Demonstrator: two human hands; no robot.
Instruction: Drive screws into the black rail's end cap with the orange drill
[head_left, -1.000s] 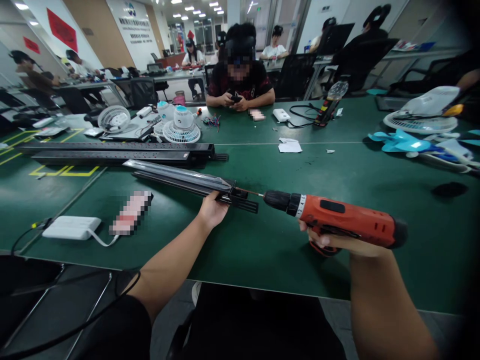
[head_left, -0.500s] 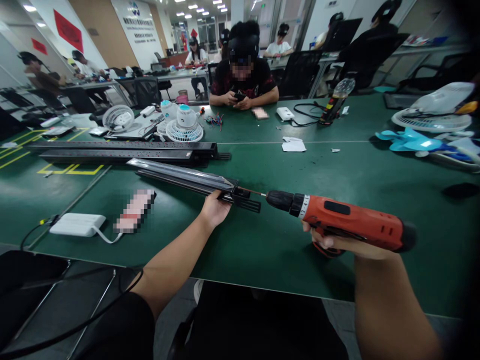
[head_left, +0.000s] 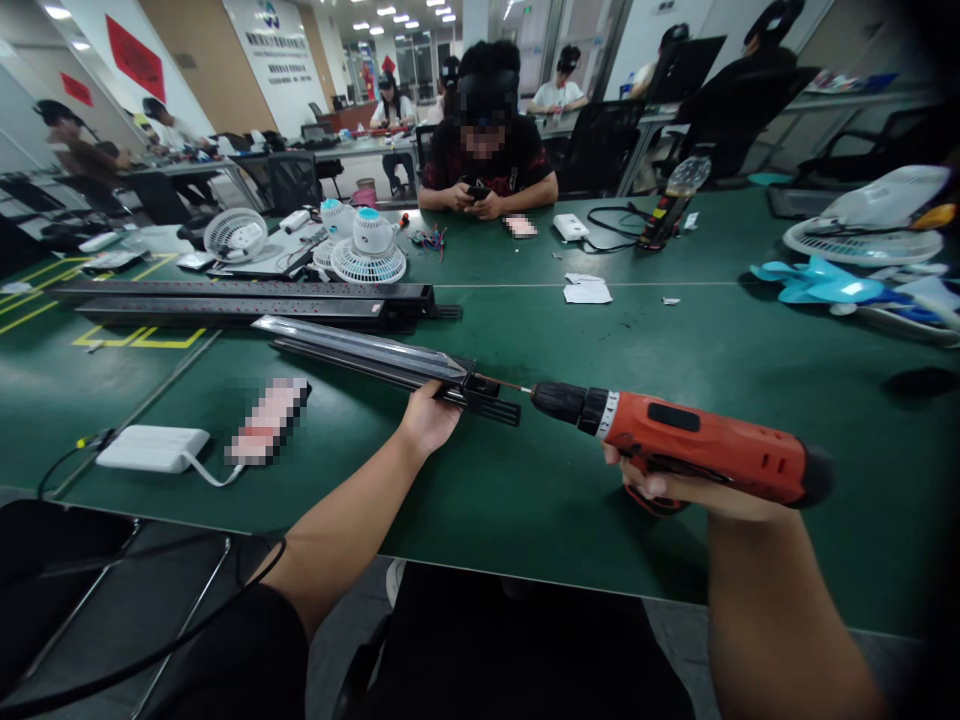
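My left hand (head_left: pixel 430 420) is closed around the near end of a long dark metal rail (head_left: pixel 360 362), tilted with its far end toward the left. Black slotted prongs (head_left: pixel 495 408) stick out of that end. In my right hand (head_left: pixel 660 487) is a red and black cordless drill (head_left: pixel 697 440), gripped by its handle and pointing left. A long thin bit (head_left: pixel 506 384) runs from the drill's chuck to the end of the rail. Whether its tip sits in a screw is too small to tell.
Two more long dark rails (head_left: pixel 247 312) lie behind. Nearer left are a white power bank (head_left: pixel 154 449) and a blurred-out phone (head_left: pixel 268 420). Fan parts (head_left: pixel 367 250), blue fan blades (head_left: pixel 825 285) and a bottle (head_left: pixel 675 200) stand farther back. A person (head_left: pixel 487 140) sits opposite.
Hardly anything differs. Both hands, the rail and the drill keep their places, with only a slight shift of the view.
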